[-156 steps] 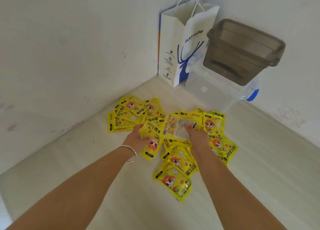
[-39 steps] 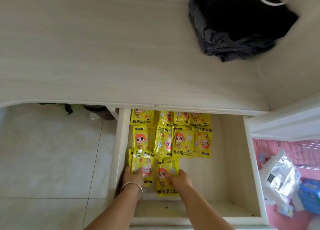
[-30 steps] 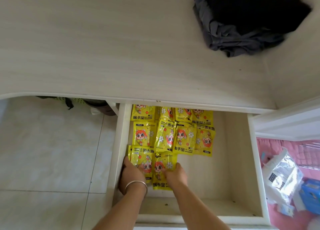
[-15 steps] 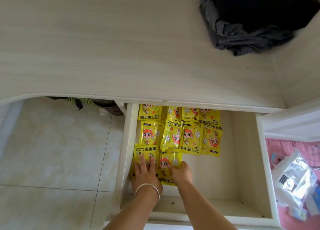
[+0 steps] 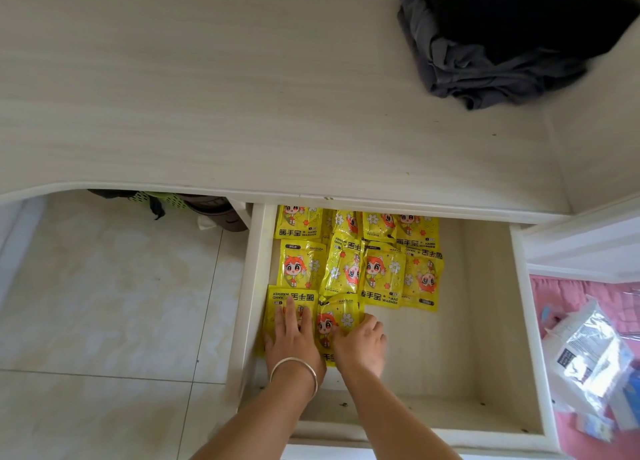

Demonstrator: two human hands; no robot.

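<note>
Third row of yellow foil packets (image 5: 351, 269) is started in white wooden drawer (image 5: 450, 342), pressed under flat left hand (image 5: 294, 338); curled right hand (image 5: 362, 343) grip is unclear.

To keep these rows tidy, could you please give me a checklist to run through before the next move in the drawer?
1. The drawer is open wide enough: ok.
2. The left hand lies flat on the front-left packet: ok.
3. The right hand has a firm grip on the second front packet: cannot tell; its fingers curl at the packet's edge.
4. Bare drawer floor right of the front row: ok.
5. Middle row square: not ok; the tilted packet breaks the line.
</note>
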